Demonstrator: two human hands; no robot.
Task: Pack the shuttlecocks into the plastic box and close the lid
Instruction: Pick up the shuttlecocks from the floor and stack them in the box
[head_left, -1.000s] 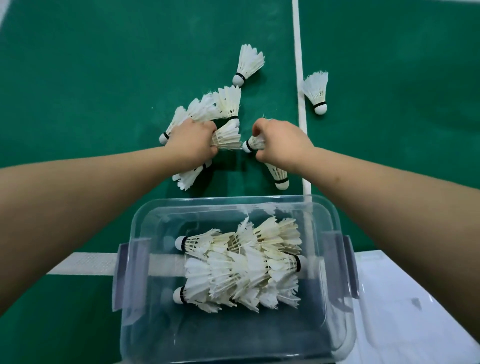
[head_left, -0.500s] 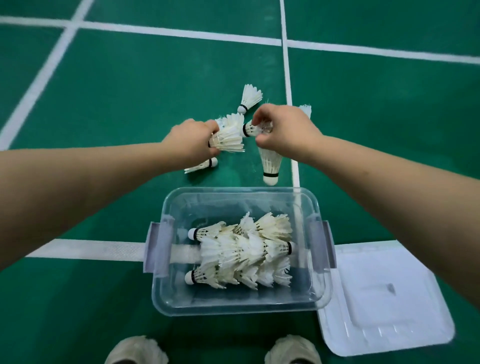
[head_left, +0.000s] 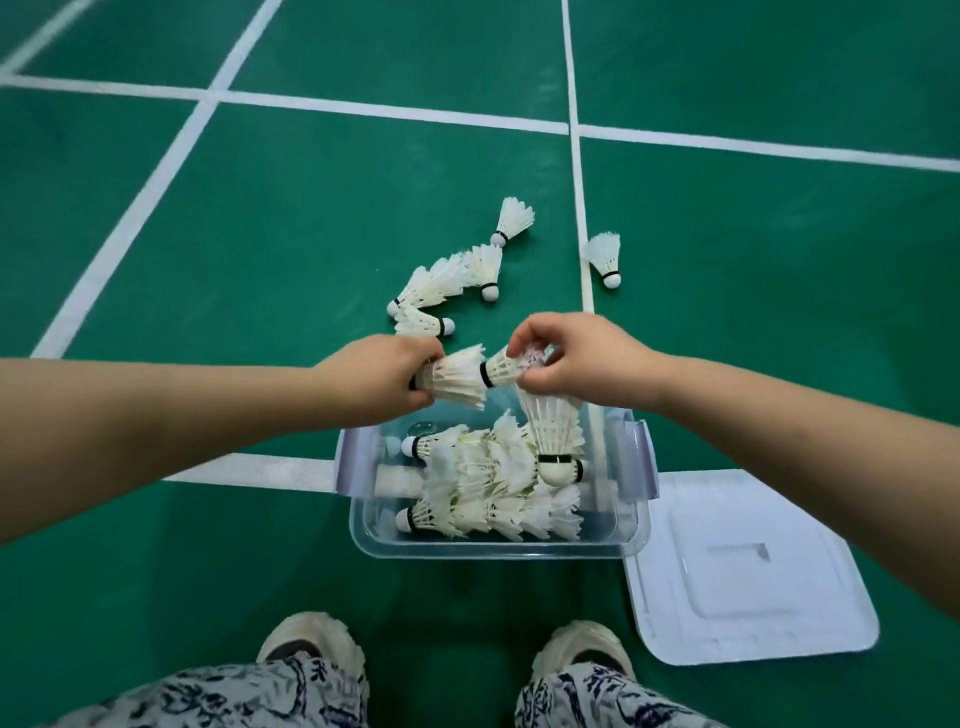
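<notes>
From the head camera, above a clear plastic box (head_left: 493, 548) of packed shuttlecocks (head_left: 483, 483) on the green court floor (head_left: 291, 249), the left hand (head_left: 379, 382) grips a single shuttlecock (head_left: 457, 382) by its cork end, the right hand (head_left: 576, 358) pinches two shuttlecocks (head_left: 553, 431), the lid (head_left: 748, 587) lies just right of the box, and loose shuttlecocks (head_left: 441, 283) lie beyond.

Green court floor (head_left: 260, 234) carries loose shuttlecocks (head_left: 441, 283), plastic box (head_left: 493, 548), lid (head_left: 753, 571) beside it

Clear glossy plastic box (head_left: 493, 548) below fingers (head_left: 525, 339); frosted smooth plastic lid (head_left: 748, 613); white feather shuttlecocks (head_left: 483, 478), smooth rounded bases; matt green floor (head_left: 260, 234); printed cloth trousers (head_left: 234, 699).
</notes>
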